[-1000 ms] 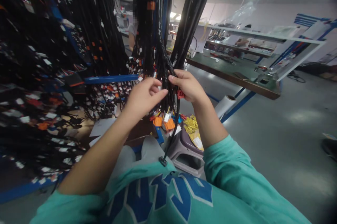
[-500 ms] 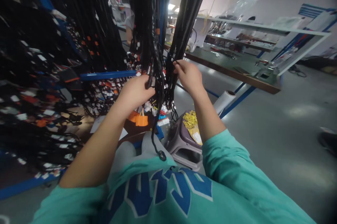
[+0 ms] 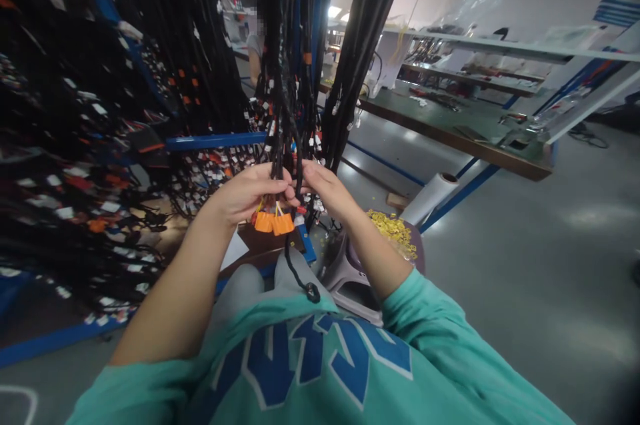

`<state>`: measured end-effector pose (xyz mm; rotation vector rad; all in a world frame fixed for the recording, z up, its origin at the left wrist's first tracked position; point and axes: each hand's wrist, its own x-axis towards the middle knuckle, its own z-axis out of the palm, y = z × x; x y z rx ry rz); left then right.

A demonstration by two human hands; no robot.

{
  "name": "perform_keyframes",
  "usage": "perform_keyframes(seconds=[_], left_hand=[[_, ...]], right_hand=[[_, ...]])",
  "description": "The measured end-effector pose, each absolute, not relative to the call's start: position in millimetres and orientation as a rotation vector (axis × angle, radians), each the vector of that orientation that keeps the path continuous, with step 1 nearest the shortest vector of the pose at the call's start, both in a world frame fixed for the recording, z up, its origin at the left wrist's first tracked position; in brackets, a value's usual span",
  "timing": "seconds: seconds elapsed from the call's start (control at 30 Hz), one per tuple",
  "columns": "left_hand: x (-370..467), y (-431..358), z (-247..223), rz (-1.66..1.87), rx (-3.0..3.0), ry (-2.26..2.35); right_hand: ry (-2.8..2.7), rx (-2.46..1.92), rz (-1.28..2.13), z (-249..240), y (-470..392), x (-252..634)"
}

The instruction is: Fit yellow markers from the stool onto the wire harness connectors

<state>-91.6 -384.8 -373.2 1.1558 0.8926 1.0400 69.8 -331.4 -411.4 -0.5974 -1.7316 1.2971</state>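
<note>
Black taped wire harnesses (image 3: 285, 95) hang straight down in front of me. My left hand (image 3: 240, 195) is closed around their lower ends, thumb across the front. Just below its fingers dangle orange connectors (image 3: 283, 224) on short wires. On the other side, my right hand (image 3: 326, 190) grips a black branch of the same bundle between thumb and fingers, its fingertips close to the left ones. One loose branch (image 3: 295, 272) drops to my lap and ends in a small coil. Part of the bundle is hidden behind my fingers.
More harnesses (image 3: 200, 32) with white and orange connectors crowd the left, around a blue rack bar (image 3: 215, 140). Yellow small parts (image 3: 393, 232) lie on a stool (image 3: 353, 292) at right. Beyond are a white film roll (image 3: 433, 195) and a workbench (image 3: 465, 122).
My right hand has left the thick bundle at right and come down and left to the harness in my left hand. The left hand has moved slightly lower, by the orange connectors.
</note>
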Motion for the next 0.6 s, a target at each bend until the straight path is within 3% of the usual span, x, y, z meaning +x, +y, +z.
perform_keyframes(seconds=[0.43,0.6], left_hand=[[-91.3,-382.9,-378.2,1.153,1.211,1.081],[-63.2,-388.9,-384.1,1.160,0.985,0.861]], right_hand=[[-1.828,-0.831,0.807,-405.4,-331.2,59.2],[-1.646,-0.949,0.554,-417.0,-331.5,73.0]])
